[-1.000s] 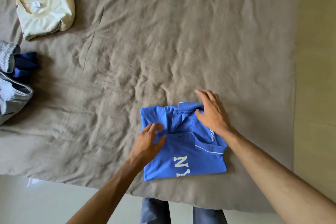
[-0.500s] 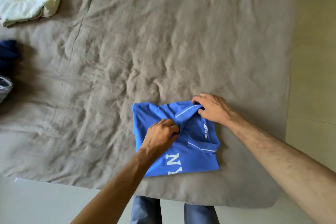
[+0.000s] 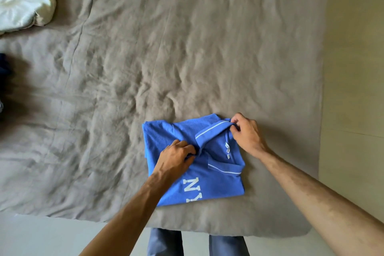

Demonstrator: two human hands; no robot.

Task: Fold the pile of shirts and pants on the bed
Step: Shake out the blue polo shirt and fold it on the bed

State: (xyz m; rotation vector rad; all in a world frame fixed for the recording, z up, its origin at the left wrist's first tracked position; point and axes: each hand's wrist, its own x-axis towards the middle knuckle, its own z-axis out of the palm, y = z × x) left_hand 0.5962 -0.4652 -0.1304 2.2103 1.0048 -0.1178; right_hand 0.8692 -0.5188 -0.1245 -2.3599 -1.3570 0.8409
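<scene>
Blue shirt collar pinched between curled fingers of left hand and right hand

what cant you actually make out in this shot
Head view only:
- cream shirt: cut off by the left edge.
- dark garment: only a sliver at the left edge, kind unclear.
- blue shirt: lettering partly covered by the left hand; label too small to read.

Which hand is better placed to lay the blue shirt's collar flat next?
Probably the right hand: it pinches the raised collar at its far end. The left hand grips the blue shirt at the collar's base.
</scene>
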